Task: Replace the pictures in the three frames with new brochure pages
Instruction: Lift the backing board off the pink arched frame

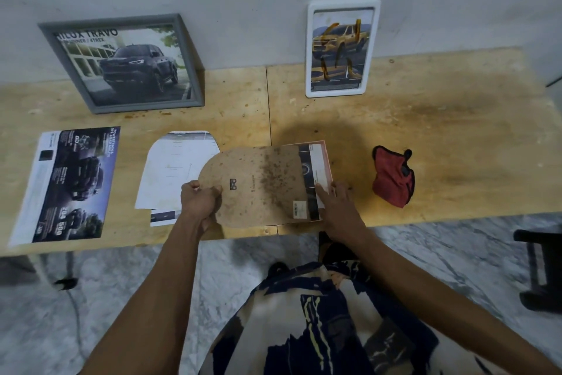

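Wooden table (425, 119) spans the view ahead of both hands, its near edge just under the wrists. Grey frame (121, 63) leans on the wall well beyond the left hand, showing a dark pickup page. White frame (342, 49) leans on the wall beyond the right hand, yellow pickup page inside, orange marks across its front.

Dark brochure page (73, 183) lies flat, far outboard of the left hand. White cut page (176, 167) lies just beyond the left hand, partly under the backing board.

Brown backing board (258, 183), arch-shaped and stained, sits between the two hands, over a pink-edged frame (325, 161) with a printed page showing at its right side.

Red pouch (392, 177) lies on the table, outboard of the right hand, apart from it.

Left hand (200, 198): fingers curled round the rounded end of the board, gripping it. Right hand (337, 204): fingers straight, pressing flat on the printed page at the frame's near right corner.
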### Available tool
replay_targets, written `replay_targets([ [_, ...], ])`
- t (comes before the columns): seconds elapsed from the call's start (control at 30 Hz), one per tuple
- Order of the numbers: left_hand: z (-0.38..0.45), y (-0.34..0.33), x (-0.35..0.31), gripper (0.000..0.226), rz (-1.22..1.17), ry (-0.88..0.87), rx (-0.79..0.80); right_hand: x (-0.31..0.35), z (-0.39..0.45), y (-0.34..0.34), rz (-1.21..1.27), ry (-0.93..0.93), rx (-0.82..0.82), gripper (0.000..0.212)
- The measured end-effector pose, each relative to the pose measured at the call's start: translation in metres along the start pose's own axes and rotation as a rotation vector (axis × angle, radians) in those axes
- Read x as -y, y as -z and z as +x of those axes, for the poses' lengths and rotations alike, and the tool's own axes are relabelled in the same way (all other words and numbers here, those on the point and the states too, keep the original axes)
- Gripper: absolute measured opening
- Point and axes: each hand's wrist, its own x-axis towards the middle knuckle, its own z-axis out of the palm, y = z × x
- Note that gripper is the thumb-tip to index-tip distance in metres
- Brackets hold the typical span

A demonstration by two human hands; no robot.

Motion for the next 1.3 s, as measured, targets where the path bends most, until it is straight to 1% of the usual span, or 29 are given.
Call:
replay_targets([
  [0.07,0.002,0.013,-0.002,0.042,-0.002,-0.005,-0.007,0.002,-0.001,0.001,0.112,-0.062,-0.036,0.069],
  [0.13,0.007,0.027,0.0,0.045,0.003,-0.004,-0.007,0.004,-0.002,0.005,0.139,-0.069,-0.048,0.065],
  [0.2,0.007,0.04,0.002,0.045,-0.041,0.002,0.003,0.005,-0.003,0.006,0.155,-0.071,-0.065,0.063],
  [0.3,-0.013,0.049,0.001,0.023,-0.125,-0.011,0.03,0.006,-0.004,0.004,0.187,-0.104,-0.081,0.061],
  [0.37,-0.022,0.053,0.003,0.021,-0.174,-0.022,0.055,0.007,-0.004,0.005,0.207,-0.106,-0.087,0.06],
  [0.47,-0.028,0.06,0.008,0.029,-0.215,-0.021,0.094,0.012,-0.006,0.01,0.275,-0.127,-0.114,0.055],
  [0.53,-0.033,0.063,0.01,0.031,-0.229,-0.021,0.129,0.018,-0.009,0.012,0.299,-0.136,-0.174,0.049],
  [0.57,-0.035,0.064,0.01,0.031,-0.239,-0.024,0.143,0.024,-0.01,0.015,0.336,-0.126,-0.215,0.043],
  [0.63,-0.038,0.064,0.011,0.031,-0.256,-0.036,0.165,0.042,-0.012,0.027,0.47,-0.116,-0.296,0.032],
  [0.67,-0.038,0.064,0.012,0.032,-0.262,-0.041,0.173,0.052,-0.014,0.035,0.555,-0.115,-0.309,0.031],
  [0.73,-0.038,0.059,0.015,0.034,-0.274,-0.031,0.181,0.071,-0.018,0.048,0.713,-0.134,-0.279,0.031],
  [0.83,-0.038,0.048,0.015,0.035,-0.297,-0.01,0.175,0.085,-0.023,0.055,0.928,-0.24,-0.251,0.032],
  [0.93,-0.034,0.035,0.008,0.046,-0.316,-0.01,0.114,0.085,-0.018,0.059,1.021,-0.3,-0.259,0.031],
  [1.03,-0.031,0.023,-0.003,0.053,-0.263,-0.031,0.036,0.075,-0.005,0.064,1.041,-0.333,-0.273,0.029],
  [1.1,-0.026,0.016,-0.013,0.061,-0.207,-0.06,0.014,0.071,0.012,0.07,1.089,-0.375,-0.267,0.03],
  [1.23,-0.006,0.006,-0.05,0.075,-0.033,-0.132,0.029,0.07,0.055,0.081,1.179,-0.431,-0.25,0.028],
  [1.3,0.004,-0.003,-0.073,0.078,0.038,-0.171,0.034,0.069,0.076,0.093,1.134,-0.436,-0.234,0.038],
])
